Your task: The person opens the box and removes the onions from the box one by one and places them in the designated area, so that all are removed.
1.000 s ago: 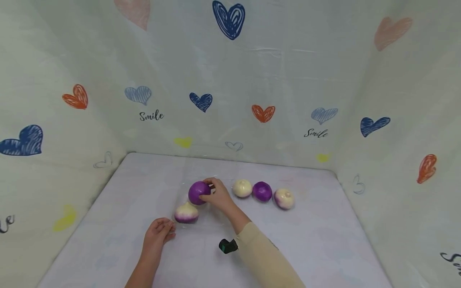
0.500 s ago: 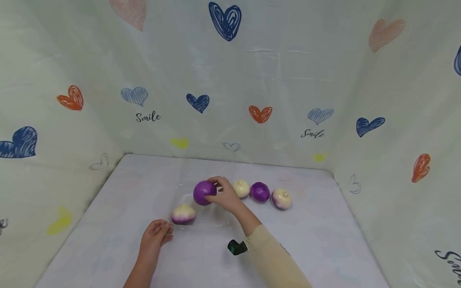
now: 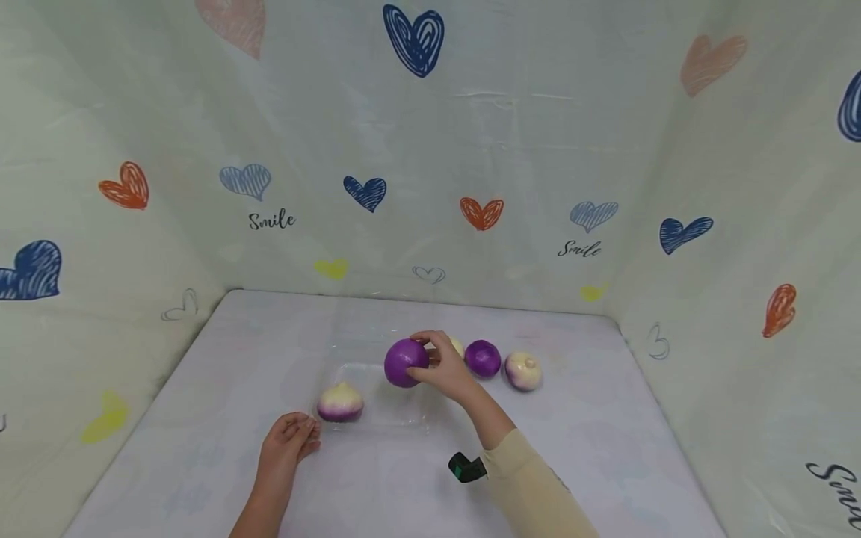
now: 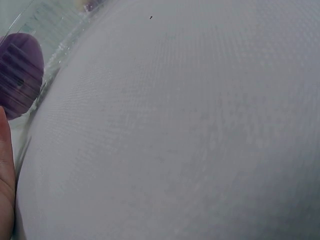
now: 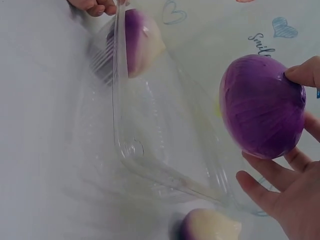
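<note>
My right hand (image 3: 447, 368) holds a purple onion (image 3: 405, 364) up between thumb and fingertips, over the right part of a clear plastic box (image 5: 172, 181). Inside the box at its left end sits a white onion with a purple base (image 3: 341, 403). At the box's near left corner, my left hand (image 3: 288, 442) pinches the rim, fingers bent. In the left wrist view, the boxed onion (image 4: 21, 75) shows purple through the ribbed wall, beside a bit of the hand.
Right of the box, a row of onions lies on the white table (image 3: 592, 448): a pale one (image 3: 458, 347) mostly hidden by my right hand, a purple one (image 3: 483, 359) and a purple-tinged white one (image 3: 523, 371). A black object (image 3: 466, 468) shows beside the right sleeve. A heart-printed curtain surrounds the table.
My right hand has carried the purple onion rightward, away from the white-and-purple onion, and now covers most of the pale onion in the row. The left hand stays at the box corner.
</note>
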A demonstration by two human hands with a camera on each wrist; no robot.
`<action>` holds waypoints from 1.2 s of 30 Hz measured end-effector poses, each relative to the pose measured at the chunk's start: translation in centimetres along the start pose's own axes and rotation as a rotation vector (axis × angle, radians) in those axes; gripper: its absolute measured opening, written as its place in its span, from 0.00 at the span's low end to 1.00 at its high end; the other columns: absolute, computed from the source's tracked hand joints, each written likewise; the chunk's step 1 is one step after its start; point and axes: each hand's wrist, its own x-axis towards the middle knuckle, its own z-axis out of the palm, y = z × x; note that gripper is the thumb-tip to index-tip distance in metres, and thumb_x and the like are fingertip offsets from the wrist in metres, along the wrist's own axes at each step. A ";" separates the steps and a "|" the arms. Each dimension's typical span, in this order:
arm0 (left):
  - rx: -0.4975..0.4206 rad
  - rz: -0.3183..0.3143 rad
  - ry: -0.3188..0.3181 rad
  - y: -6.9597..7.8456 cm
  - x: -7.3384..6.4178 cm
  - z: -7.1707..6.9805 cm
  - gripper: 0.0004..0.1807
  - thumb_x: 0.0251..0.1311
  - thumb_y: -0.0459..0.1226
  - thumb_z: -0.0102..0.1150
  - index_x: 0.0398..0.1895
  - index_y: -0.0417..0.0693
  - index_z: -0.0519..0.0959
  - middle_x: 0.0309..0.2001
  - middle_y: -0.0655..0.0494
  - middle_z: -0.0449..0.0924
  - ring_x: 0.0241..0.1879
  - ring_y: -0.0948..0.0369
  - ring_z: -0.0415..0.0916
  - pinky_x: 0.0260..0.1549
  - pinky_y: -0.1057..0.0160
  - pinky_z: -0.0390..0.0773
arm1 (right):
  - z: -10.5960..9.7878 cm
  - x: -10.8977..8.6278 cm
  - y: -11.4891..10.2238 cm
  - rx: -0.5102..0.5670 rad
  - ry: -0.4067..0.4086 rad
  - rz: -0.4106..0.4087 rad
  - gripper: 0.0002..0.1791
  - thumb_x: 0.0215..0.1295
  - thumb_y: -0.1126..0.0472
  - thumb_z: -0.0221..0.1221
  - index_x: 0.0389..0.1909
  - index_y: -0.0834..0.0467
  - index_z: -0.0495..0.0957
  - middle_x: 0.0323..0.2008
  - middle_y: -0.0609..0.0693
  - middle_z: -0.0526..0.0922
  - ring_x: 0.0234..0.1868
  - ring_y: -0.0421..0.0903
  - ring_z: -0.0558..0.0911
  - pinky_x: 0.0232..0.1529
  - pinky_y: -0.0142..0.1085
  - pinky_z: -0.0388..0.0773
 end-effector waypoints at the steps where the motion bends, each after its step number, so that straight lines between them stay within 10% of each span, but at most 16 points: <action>1: 0.002 -0.001 0.000 0.0 0.0 0.0 0.09 0.69 0.30 0.54 0.47 0.38 0.67 0.35 0.58 0.82 0.36 0.64 0.79 0.39 0.66 0.83 | -0.2 -0.2 0.0 -0.004 0.009 0.001 0.30 0.55 0.66 0.68 0.59 0.57 0.71 0.56 0.56 0.67 0.53 0.57 0.77 0.53 0.45 0.79; 36: -0.026 -0.002 0.006 -0.3 0.2 0.0 0.07 0.68 0.30 0.55 0.45 0.40 0.69 0.34 0.57 0.83 0.34 0.64 0.78 0.37 0.67 0.83 | -8.5 -6.0 2.4 -0.070 0.243 0.097 0.18 0.64 0.64 0.60 0.55 0.55 0.76 0.62 0.59 0.72 0.63 0.62 0.69 0.57 0.61 0.71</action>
